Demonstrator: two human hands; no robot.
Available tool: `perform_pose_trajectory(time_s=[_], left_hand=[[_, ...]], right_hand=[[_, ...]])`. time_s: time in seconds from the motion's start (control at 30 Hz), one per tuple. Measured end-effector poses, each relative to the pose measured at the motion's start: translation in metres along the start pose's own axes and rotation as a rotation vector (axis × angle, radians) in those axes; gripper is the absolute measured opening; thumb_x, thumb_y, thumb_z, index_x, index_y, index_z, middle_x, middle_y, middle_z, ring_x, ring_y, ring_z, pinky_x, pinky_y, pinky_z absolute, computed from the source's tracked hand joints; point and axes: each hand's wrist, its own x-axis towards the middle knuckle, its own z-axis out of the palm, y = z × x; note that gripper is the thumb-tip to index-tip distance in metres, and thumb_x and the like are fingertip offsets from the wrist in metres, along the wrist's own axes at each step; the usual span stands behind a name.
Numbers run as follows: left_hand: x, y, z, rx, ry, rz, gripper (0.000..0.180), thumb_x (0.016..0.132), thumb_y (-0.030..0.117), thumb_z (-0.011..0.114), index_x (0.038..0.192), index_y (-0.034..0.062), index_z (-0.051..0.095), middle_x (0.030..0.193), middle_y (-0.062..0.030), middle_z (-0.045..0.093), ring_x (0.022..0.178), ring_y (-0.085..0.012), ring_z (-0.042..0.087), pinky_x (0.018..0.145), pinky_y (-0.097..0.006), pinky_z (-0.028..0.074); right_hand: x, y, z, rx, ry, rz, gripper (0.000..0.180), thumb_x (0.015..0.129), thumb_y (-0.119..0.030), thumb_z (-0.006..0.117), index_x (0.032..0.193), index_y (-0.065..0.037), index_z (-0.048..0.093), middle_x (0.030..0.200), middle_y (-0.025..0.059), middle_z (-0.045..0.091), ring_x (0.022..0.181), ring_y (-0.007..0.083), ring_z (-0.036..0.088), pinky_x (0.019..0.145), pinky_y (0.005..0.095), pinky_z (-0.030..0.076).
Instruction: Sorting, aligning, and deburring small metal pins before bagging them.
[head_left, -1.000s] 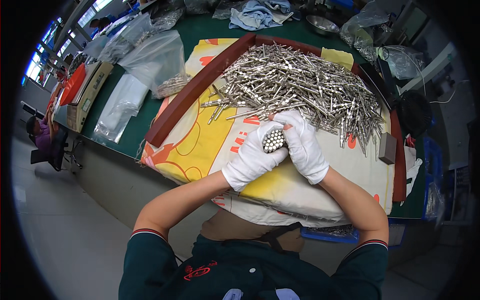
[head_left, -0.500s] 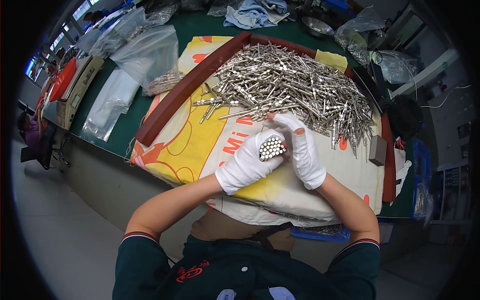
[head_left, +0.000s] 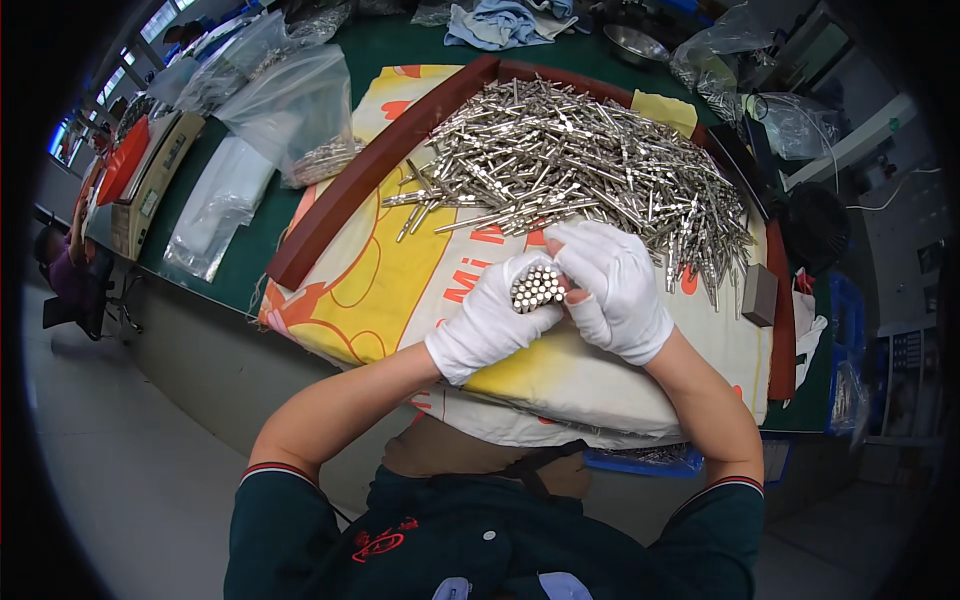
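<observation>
A tight bundle of slim metal rods (head_left: 535, 289) stands in my left hand (head_left: 483, 325), its round ends facing up. The white-gloved fingers wrap round it from the left. My right hand (head_left: 615, 290), gloved too with bare tips at the thumb and a finger, is curled against the bundle's right side. Its thumb and fingertips press at the bundle's edge; whether a single rod is between them is hidden. Just beyond both hands, a big heap of shiny metal rods (head_left: 590, 160) lies on a patterned cloth (head_left: 400, 290).
A dark red wooden rail (head_left: 385, 175) borders the cloth on the left, far and right sides. A small brown block (head_left: 760, 295) sits by the right rail. Clear plastic bags (head_left: 300, 115) lie on the green table (head_left: 390, 45) at left. A metal bowl (head_left: 637, 46) stands far right.
My right hand has turned inward and its fingers have curled in toward the bundle; before, they stood straighter beside it. My left hand keeps its grip, shifted very slightly left.
</observation>
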Motion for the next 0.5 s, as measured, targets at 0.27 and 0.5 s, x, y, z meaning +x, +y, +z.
perform_pose_trajectory(time_s=[0.27, 0.5], left_hand=[[-0.001, -0.002, -0.001, 0.110, 0.041, 0.107, 0.099, 0.074, 0.020, 0.082, 0.150, 0.0012, 0.021, 0.148, -0.0163, 0.037, 0.135, -0.0244, 0.040, 0.112, -0.036, 0.032], [0.000, -0.018, -0.004, 0.181, -0.024, 0.157, 0.109, 0.075, 0.023, 0.079, 0.152, 0.0001, 0.005, 0.152, -0.0159, 0.029, 0.137, -0.0260, 0.035, 0.114, -0.036, 0.026]], right_hand=[[0.011, -0.031, 0.005, -0.146, -0.123, 0.227, 0.078, 0.064, -0.074, 0.069, 0.104, -0.009, 0.057, 0.073, 0.0068, 0.051, 0.064, 0.0246, 0.055, 0.058, 0.0376, 0.040], [0.021, -0.029, 0.016, -0.163, -0.168, 0.117, 0.040, 0.079, -0.049, 0.068, 0.074, -0.012, 0.054, 0.064, 0.0030, 0.052, 0.055, 0.0227, 0.054, 0.054, 0.0359, 0.038]])
